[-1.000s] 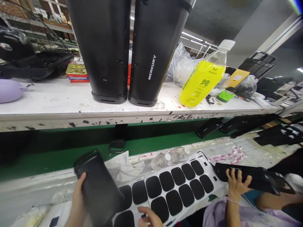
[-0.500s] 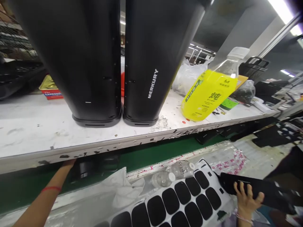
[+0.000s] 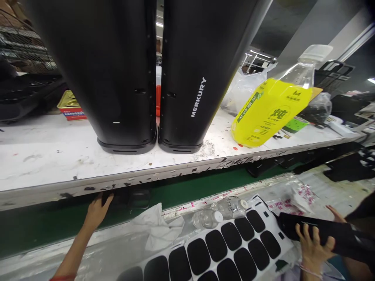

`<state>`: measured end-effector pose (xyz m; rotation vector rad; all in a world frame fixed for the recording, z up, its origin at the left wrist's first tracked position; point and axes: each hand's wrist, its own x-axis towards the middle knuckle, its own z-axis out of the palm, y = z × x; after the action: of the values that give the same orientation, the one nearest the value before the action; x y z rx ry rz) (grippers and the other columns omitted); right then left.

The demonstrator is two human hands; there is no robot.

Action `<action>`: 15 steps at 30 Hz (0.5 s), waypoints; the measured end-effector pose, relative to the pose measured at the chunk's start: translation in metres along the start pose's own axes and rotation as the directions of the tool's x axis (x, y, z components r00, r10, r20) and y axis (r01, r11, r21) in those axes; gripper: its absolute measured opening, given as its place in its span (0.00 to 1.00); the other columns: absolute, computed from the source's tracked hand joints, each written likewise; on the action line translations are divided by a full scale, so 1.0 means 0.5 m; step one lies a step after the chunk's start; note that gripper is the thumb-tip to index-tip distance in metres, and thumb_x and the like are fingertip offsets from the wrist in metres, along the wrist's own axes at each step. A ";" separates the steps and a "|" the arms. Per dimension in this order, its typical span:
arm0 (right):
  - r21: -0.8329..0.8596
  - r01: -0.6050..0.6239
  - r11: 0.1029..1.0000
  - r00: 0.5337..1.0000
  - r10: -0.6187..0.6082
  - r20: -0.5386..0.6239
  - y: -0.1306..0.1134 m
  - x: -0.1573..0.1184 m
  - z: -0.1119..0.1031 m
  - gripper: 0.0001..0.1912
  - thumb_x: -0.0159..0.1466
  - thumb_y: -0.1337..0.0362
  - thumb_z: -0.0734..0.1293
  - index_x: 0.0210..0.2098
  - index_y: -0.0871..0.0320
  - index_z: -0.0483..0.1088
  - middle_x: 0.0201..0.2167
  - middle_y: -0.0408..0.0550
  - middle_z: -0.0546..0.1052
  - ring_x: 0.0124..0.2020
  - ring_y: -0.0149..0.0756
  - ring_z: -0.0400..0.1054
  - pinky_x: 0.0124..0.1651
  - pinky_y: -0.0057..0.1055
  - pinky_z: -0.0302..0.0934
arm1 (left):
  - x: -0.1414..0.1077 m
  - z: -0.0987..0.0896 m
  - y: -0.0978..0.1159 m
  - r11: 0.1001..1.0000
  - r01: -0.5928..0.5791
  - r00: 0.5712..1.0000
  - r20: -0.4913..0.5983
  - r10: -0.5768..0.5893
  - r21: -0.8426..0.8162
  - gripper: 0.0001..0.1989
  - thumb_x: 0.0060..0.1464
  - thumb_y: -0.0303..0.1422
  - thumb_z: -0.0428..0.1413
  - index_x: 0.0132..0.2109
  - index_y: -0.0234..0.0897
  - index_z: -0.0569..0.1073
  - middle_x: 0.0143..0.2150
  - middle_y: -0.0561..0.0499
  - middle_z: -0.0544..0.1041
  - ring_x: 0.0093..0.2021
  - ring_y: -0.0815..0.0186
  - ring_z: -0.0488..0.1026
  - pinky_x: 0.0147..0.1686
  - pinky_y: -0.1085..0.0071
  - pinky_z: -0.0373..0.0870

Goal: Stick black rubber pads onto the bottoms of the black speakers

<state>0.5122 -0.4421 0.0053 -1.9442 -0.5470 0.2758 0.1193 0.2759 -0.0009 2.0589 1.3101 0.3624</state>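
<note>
My left hand (image 3: 98,210) reaches in from the lower left to the front edge of the shelf. Its thumb is spread from the fingers, and the fingertips are partly hidden under the edge. Just past the thumb, in shadow over the green surface (image 3: 175,193), lies a dark part (image 3: 137,198); whether I touch it I cannot make out. My right hand is out of the picture. Directly before me, two tall black casings (image 3: 125,97) stand upright side by side on the white shelf (image 3: 43,160); the right-hand casing (image 3: 187,128) reads MERKURY.
On the shelf are a yellow-labelled bottle (image 3: 272,109), a red and gold tin (image 3: 72,105) and a green tape roll (image 3: 295,124). Below lie clear bottles (image 3: 206,219), a white cloth (image 3: 158,230) and a sheet of black pads (image 3: 216,246). At right, a co-worker's hands (image 3: 315,249) hold a black piece (image 3: 341,236).
My left hand has come partly out from under the shelf, shifting right, so its thumb and knuckles now show. The view has swung slightly left. The co-worker's second hand has appeared behind the black piece.
</note>
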 end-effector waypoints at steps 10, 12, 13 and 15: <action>-0.468 -0.270 0.842 0.958 0.283 -0.043 -0.114 -0.005 -0.028 0.49 0.40 0.30 0.64 0.56 0.48 0.69 0.59 0.55 0.69 0.71 0.72 0.23 0.64 0.57 0.47 | -0.344 -0.012 -0.117 0.973 0.087 0.985 -0.167 -0.051 0.213 0.54 0.48 0.60 0.36 0.61 0.10 0.63 0.61 0.19 0.64 0.63 0.31 0.62 0.61 0.42 0.60; -0.559 -0.259 0.788 0.939 0.341 0.047 -0.178 -0.033 0.016 0.36 0.57 0.35 0.60 0.51 0.57 0.73 0.57 0.56 0.70 0.71 0.69 0.35 0.65 0.56 0.45 | -0.362 -0.004 -0.087 0.965 -0.016 0.974 -0.213 0.074 0.263 0.53 0.51 0.60 0.34 0.62 0.11 0.62 0.65 0.20 0.59 0.66 0.33 0.56 0.64 0.44 0.55; -0.592 -0.241 0.769 0.920 0.375 0.113 -0.209 -0.058 0.057 0.31 0.64 0.41 0.58 0.50 0.60 0.73 0.56 0.55 0.71 0.69 0.66 0.45 0.65 0.56 0.46 | -0.357 0.001 -0.068 0.955 -0.075 0.964 -0.225 0.143 0.287 0.51 0.54 0.59 0.33 0.64 0.14 0.60 0.68 0.23 0.56 0.69 0.36 0.53 0.66 0.45 0.53; -0.613 -0.195 0.766 0.863 0.431 0.263 -0.259 -0.132 0.178 0.24 0.68 0.48 0.64 0.52 0.61 0.70 0.55 0.52 0.71 0.59 0.51 0.63 0.62 0.52 0.57 | -0.325 0.013 -0.025 0.926 -0.182 0.938 -0.225 0.265 0.330 0.44 0.60 0.55 0.33 0.67 0.22 0.58 0.72 0.32 0.50 0.72 0.43 0.46 0.67 0.47 0.49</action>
<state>0.3843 -0.3587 0.0810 -2.5999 -0.5941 0.8169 0.0394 0.1341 0.0045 2.5037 1.3524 0.5885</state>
